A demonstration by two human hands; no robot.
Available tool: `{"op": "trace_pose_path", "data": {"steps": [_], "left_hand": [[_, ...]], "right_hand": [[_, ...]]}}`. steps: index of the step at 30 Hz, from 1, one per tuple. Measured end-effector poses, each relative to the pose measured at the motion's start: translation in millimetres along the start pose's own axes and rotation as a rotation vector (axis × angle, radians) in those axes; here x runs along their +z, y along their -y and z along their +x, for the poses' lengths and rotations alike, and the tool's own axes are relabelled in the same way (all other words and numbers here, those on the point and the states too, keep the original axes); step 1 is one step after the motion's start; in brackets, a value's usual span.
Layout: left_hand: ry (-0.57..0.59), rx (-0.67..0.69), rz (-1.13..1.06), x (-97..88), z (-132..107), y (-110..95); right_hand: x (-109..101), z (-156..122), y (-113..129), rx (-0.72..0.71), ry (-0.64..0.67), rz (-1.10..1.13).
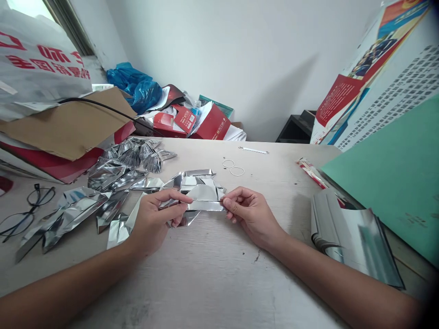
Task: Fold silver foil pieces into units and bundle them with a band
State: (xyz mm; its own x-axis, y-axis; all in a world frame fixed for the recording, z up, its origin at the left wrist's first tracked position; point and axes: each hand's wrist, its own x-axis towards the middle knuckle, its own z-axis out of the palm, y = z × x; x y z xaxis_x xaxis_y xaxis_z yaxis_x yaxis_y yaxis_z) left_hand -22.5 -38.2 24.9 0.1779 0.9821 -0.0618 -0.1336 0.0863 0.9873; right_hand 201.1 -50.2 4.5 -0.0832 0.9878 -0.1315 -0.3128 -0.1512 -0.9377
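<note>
Between my two hands is a narrow folded strip of silver foil (206, 206), held level just above the table. My left hand (157, 214) pinches its left end between thumb and fingers. The right end sits in the pinch of my right hand (245, 210), thumb against fingertips. Behind the strip lie loose, creased silver foil sheets (197, 180), partly covered by it. To the left spreads a pile of folded foil pieces (77, 212). Fan-shaped pleated foil pieces (137, 153) are heaped farther back.
Two white rings (237, 171) and a thin white strip (254, 150) lie toward the back of the table. Eyeglasses (25, 210) rest at far left, near a cardboard box (78, 123). On the right are stacked silver sheets (353, 228) and a green board (394, 178).
</note>
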Motion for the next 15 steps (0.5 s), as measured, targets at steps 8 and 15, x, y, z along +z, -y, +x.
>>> {"op": "trace_pose_path", "data": {"steps": [8,15], "left_hand": [[0.107,0.155,0.06,-7.7,1.6,0.0],[0.032,0.297,0.245,-9.9,6.5,5.7]], "right_hand": [[-4.3,3.4,4.7,0.118,0.048,0.187],[-4.8,3.1,3.7,0.12,0.074,0.214]]}}
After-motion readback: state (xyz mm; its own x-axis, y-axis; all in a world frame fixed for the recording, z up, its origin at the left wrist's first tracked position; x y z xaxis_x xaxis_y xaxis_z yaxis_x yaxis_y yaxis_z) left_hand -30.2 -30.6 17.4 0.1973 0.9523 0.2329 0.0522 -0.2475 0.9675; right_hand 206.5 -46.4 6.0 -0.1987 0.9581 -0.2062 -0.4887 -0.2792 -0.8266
